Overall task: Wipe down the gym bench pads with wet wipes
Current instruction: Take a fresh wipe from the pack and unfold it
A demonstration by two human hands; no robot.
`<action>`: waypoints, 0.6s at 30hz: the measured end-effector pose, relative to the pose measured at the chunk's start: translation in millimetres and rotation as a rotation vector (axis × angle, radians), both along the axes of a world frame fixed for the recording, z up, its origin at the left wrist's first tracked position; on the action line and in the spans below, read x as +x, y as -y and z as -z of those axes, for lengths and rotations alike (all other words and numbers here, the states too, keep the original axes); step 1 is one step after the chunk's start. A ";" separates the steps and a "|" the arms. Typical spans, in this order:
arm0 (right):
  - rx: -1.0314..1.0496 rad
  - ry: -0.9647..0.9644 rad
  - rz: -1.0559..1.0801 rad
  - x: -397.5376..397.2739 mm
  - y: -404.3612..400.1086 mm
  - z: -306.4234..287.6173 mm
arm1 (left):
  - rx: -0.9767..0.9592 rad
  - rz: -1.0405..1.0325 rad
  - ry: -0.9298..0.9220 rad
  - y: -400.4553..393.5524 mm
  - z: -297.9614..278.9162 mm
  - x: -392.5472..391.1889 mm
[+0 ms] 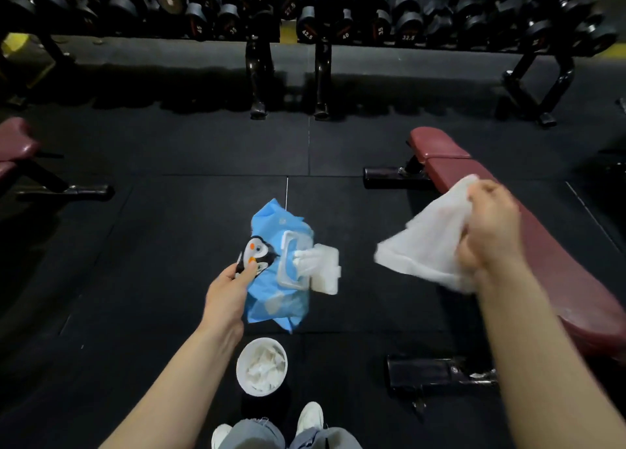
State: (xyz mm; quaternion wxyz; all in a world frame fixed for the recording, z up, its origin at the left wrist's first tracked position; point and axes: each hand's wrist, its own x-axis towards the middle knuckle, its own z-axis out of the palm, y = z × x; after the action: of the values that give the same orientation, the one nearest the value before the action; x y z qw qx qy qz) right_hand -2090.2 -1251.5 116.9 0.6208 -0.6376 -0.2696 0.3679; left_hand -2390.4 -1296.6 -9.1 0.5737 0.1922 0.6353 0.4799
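Observation:
My left hand (227,294) grips a blue wet-wipe pack (283,265) with a penguin print at its left edge. The pack's plastic lid hangs open and another wipe pokes out. My right hand (489,227) is closed on a white wet wipe (428,238), which hangs spread out in the air over the left edge of the maroon bench pad (555,255). The bench runs from the upper middle right down to the right edge, on black feet.
A white bucket (261,365) with used wipes stands on the black rubber floor by my feet. Another maroon bench (15,142) sits at the far left. A long dumbbell rack (305,18) fills the back.

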 end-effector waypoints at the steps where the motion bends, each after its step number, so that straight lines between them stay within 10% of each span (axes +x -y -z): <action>1: -0.015 0.097 -0.029 14.2 0.5 -14.4 | -0.014 -0.021 0.010 -0.1 3.3 -7.9; 6: -0.187 0.392 -0.260 29.7 -1.5 -8.5 | -0.049 -0.088 0.072 -0.1 14.9 -19.0; 18: -0.597 0.272 -0.704 -41.7 37.4 105.2 | -0.045 0.090 0.234 2.0 1.0 -3.8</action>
State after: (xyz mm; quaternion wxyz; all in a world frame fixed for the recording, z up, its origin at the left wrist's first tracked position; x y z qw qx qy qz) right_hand -2131.9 -1288.9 11.7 0.2072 -0.7003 -0.4303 0.5305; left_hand -2394.2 -1298.6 -10.0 0.6689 0.1503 0.5655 0.4584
